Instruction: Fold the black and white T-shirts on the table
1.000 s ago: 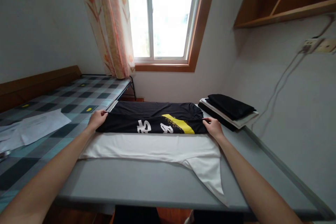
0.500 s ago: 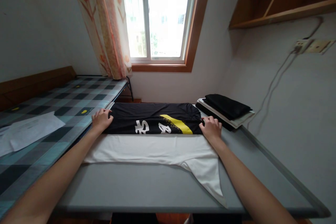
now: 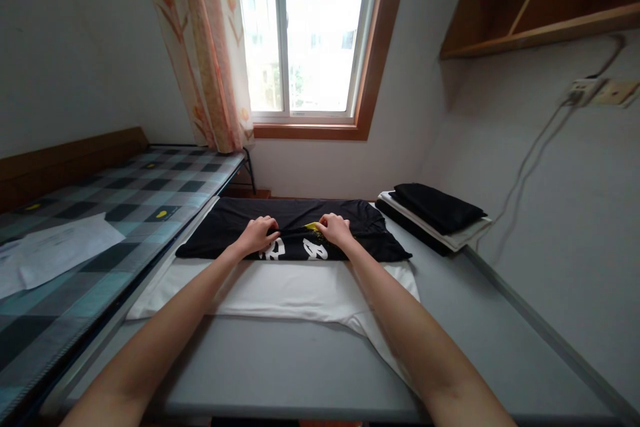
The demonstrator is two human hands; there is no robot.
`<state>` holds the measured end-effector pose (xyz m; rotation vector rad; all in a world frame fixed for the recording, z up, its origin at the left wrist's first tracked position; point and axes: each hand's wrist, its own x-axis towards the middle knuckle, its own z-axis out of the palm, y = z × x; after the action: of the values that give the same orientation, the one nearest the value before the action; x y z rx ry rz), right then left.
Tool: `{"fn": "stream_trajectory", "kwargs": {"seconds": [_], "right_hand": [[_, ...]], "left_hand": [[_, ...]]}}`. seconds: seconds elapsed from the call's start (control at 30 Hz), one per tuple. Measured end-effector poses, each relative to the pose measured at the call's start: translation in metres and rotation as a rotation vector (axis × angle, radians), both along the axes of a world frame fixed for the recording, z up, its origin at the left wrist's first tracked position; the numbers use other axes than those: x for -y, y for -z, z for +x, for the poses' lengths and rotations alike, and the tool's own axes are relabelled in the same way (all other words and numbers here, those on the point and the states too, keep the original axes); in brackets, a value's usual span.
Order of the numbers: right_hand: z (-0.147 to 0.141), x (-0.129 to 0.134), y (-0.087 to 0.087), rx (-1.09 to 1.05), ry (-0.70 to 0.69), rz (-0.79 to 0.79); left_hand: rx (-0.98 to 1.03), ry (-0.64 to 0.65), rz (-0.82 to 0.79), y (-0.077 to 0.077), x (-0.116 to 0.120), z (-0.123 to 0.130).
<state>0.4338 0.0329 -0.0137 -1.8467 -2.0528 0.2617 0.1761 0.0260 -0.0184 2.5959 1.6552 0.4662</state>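
**Light, limp and quick to crease**

The black garment (image 3: pixel 295 213) lies flat across the far part of the tabletop (image 3: pixel 300 367), its long side running from left to right. Both hands rest on its middle, a short gap between them. The left hand (image 3: pixel 259 233) is bent, thumb and fingers close together, beside the white lettering (image 3: pixel 315 252); the right hand (image 3: pixel 336 229) is curled the same way at the yellow patch (image 3: pixel 313 226). Whether either one truly pinches the fabric or only presses on it cannot be told — the fingertips are too small and partly hidden.

The fabric looks thin, soft and slightly stretchy, so it should weigh little and give no stiffness to work against. Fine wrinkles around the fingers suggest that it creases easily and may slide a little over what lies beneath. It should not be fragile. The surest holds would be its two end corners, with the long near edge kept taut between them; a grip at the middle would likely bunch it.

Along that near edge shows a white cloth (image 3: pixel 295 290) — perhaps part of the same garment — with its right end partly behind the right forearm (image 3: pixel 415 327).
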Motion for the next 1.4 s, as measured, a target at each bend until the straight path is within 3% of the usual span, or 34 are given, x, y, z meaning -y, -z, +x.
{"fn": "stream_trajectory", "kwargs": {"seconds": [0.17, 0.27, 0.43, 0.6, 0.73, 0.93, 1.07, 1.13, 1.23, 1.3, 1.4], "right_hand": [[0.001, -0.003, 0.006, -0.025, -0.003, 0.131], [0.011, 0.002, 0.010, 0.045, -0.017, 0.124], [0.048, 0.018, 0.012, 0.226, -0.053, 0.159], [0.108, 0.037, 0.011, 0.373, 0.048, 0.224], [0.151, 0.040, 0.014, 0.215, 0.108, 0.218], [0.181, 0.031, 0.021, -0.341, 0.035, 0.102], [0.175, 0.032, 0.018, -0.261, 0.171, -0.011], [0.165, 0.037, 0.013, -0.111, 0.253, -0.018], [0.151, 0.050, 0.004, 0.176, 0.299, 0.135], [0.147, 0.060, -0.002, 0.309, 0.220, 0.256], [0.155, 0.076, -0.007, 0.326, 0.000, 0.240]], "left_hand": [[0.030, -0.036, 0.072, 0.006, -0.007, -0.006], [-0.028, -0.071, 0.080, 0.008, -0.009, -0.021], [-0.145, -0.200, 0.069, 0.006, -0.009, -0.080], [-0.233, -0.373, 0.008, 0.000, -0.008, -0.145], [-0.185, -0.429, 0.003, -0.003, -0.003, -0.166], [-0.033, -0.481, -0.078, -0.008, 0.001, -0.171], [-0.121, -0.479, 0.075, -0.008, 0.006, -0.161], [-0.133, -0.408, 0.174, -0.010, 0.013, -0.148], [-0.051, -0.083, 0.071, -0.015, 0.031, -0.124], [-0.023, 0.125, -0.061, -0.019, 0.045, -0.113], [-0.071, 0.209, -0.119, -0.022, 0.063, -0.112]]}}
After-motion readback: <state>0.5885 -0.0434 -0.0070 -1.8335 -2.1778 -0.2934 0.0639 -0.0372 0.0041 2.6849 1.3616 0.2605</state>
